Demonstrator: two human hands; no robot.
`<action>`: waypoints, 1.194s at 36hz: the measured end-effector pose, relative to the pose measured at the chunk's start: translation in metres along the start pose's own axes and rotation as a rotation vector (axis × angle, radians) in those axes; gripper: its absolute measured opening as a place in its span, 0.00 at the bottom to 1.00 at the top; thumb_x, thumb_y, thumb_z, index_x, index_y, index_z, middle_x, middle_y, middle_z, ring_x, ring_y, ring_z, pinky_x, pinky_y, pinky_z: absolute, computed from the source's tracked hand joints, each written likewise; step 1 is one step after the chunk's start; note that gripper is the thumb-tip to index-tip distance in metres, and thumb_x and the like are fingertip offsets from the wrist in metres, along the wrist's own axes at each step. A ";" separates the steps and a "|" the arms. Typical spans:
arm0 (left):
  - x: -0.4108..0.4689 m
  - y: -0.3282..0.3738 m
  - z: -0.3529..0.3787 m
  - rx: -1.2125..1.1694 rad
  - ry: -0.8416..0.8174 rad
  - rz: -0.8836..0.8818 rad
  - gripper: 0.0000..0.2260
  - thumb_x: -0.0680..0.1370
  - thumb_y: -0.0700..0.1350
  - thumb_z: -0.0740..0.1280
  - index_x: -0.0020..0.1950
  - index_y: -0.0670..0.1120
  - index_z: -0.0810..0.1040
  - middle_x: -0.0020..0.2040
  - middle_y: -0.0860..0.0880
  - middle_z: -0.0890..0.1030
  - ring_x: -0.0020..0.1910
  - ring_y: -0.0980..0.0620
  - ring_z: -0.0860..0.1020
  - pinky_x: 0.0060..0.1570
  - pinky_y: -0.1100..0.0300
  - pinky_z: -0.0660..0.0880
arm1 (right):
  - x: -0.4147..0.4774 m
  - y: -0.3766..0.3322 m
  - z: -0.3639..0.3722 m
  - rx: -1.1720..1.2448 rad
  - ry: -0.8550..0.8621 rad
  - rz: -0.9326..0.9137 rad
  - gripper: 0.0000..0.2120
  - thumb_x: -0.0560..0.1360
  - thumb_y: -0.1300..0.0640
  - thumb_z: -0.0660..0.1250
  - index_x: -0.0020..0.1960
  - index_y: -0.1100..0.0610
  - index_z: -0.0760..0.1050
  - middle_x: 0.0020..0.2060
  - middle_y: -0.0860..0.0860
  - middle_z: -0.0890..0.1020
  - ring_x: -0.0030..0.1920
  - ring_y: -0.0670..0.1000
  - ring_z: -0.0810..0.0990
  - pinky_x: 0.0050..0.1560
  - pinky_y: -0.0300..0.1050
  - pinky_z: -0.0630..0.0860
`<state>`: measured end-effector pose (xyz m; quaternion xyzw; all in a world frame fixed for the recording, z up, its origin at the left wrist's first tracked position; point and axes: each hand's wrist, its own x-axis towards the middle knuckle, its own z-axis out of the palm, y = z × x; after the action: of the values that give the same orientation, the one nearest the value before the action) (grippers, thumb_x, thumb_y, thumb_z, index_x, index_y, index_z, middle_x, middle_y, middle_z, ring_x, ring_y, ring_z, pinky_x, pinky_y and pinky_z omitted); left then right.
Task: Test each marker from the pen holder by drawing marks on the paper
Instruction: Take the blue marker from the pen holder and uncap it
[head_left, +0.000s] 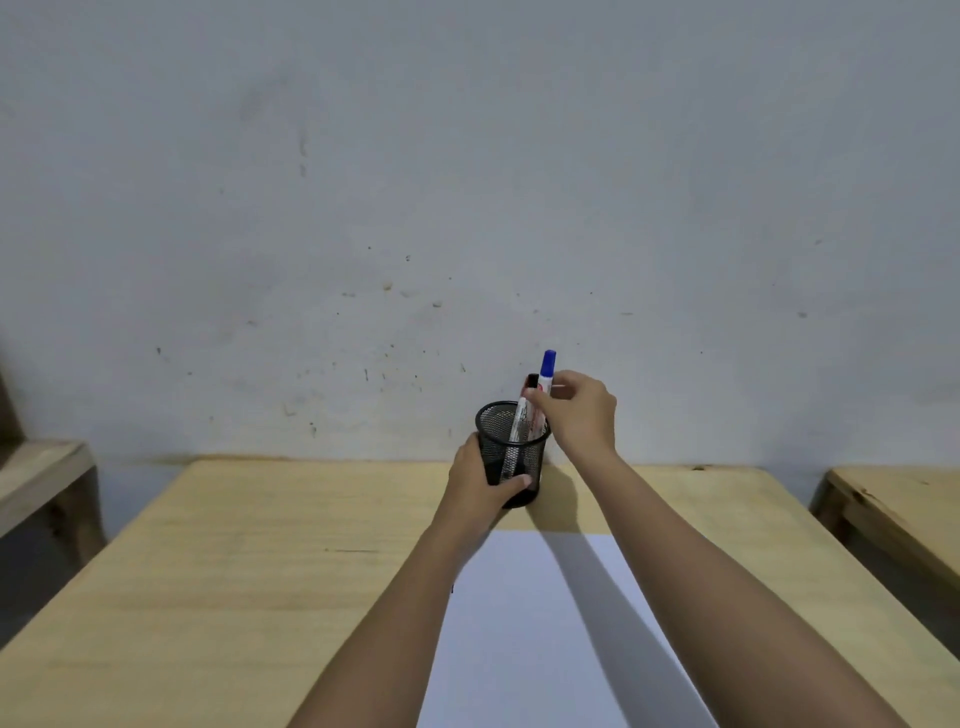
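We count one black mesh pen holder (511, 452), one sheet of white paper (545, 639), and at least three markers: one with a blue cap (547, 370), one with a black cap (532, 382), and one showing a trace of red (523, 391); any more are hidden from us.

Pen holder: it stands upright on the wooden table (234, 571) at the far edge, just at 12 o'clock from the paper and close to the wall (415, 182). Contents: the black-capped and red-marked markers lean inside it, caps upward. The blue-capped marker rises higher than the others, and we cannot tell whether its lower end sits within the rim.

Paper: flat on the table, at 6 o'clock from the holder, blank where visible.

Left hand (480, 480): wrapped around the holder's left wall, thumb across the front.

Right hand (582, 410): raised at 2 o'clock of the holder, fingertips pinching the blue-capped marker's white barrel.

Two more wooden tables flank ours, at 9 o'clock (36, 478) and at 3 o'clock (904, 504).
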<state>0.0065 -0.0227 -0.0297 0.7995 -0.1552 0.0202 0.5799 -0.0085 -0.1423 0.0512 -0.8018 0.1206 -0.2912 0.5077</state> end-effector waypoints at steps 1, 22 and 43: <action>0.000 0.001 0.000 0.008 0.008 -0.008 0.25 0.68 0.41 0.74 0.63 0.45 0.69 0.58 0.46 0.72 0.49 0.58 0.72 0.37 0.83 0.67 | 0.002 -0.004 -0.002 0.025 0.002 -0.014 0.04 0.70 0.58 0.72 0.43 0.58 0.80 0.36 0.53 0.80 0.35 0.47 0.76 0.30 0.25 0.67; 0.000 0.062 -0.044 -0.040 0.146 -0.139 0.26 0.74 0.40 0.67 0.70 0.40 0.65 0.63 0.43 0.72 0.58 0.47 0.73 0.61 0.52 0.71 | -0.028 -0.025 -0.049 -0.136 -0.085 -0.353 0.06 0.68 0.64 0.72 0.44 0.58 0.80 0.37 0.51 0.82 0.40 0.50 0.81 0.44 0.44 0.79; -0.054 0.072 -0.052 -0.505 0.021 -0.062 0.03 0.75 0.38 0.67 0.44 0.41 0.81 0.41 0.45 0.83 0.39 0.54 0.82 0.50 0.65 0.78 | -0.069 -0.005 -0.064 -0.170 0.104 -0.377 0.24 0.67 0.51 0.75 0.61 0.54 0.75 0.58 0.47 0.79 0.60 0.47 0.73 0.63 0.46 0.68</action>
<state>-0.0566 0.0181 0.0427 0.6333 -0.1248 -0.0289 0.7632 -0.1021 -0.1535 0.0514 -0.8340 0.0186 -0.4107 0.3679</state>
